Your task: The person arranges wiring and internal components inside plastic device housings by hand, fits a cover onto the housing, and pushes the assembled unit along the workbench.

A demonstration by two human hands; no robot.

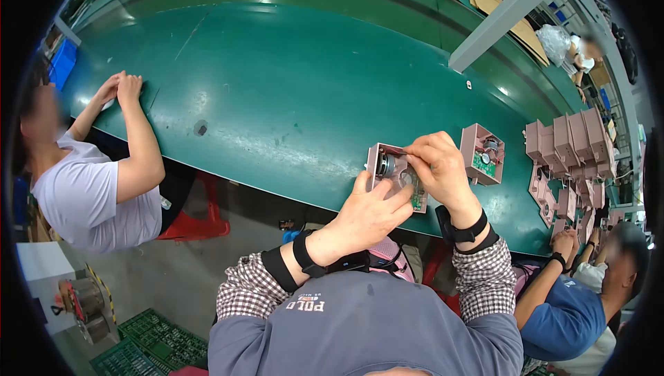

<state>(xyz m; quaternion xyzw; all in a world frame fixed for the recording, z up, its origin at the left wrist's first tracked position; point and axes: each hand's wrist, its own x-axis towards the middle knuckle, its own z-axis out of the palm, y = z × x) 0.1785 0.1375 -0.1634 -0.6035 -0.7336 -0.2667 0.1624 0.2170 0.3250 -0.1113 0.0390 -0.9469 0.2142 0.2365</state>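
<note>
Head view: an open pink housing [401, 164] lies between both hands at the green table's [290, 92] near edge, the left hand [370, 211] clasping its near-left side, the right hand's [441, 167] fingertips together at its far-right rim, their hold indiscernible.

- Long green tabletop [277, 78] spanned the middle, glare streaking its surface.
- Pale grey post [508, 16] rose at upper right.
- Grey floor [173, 269] showed at lower left.
- Red stool [207, 217] stood by the tabletop's near edge.
</note>
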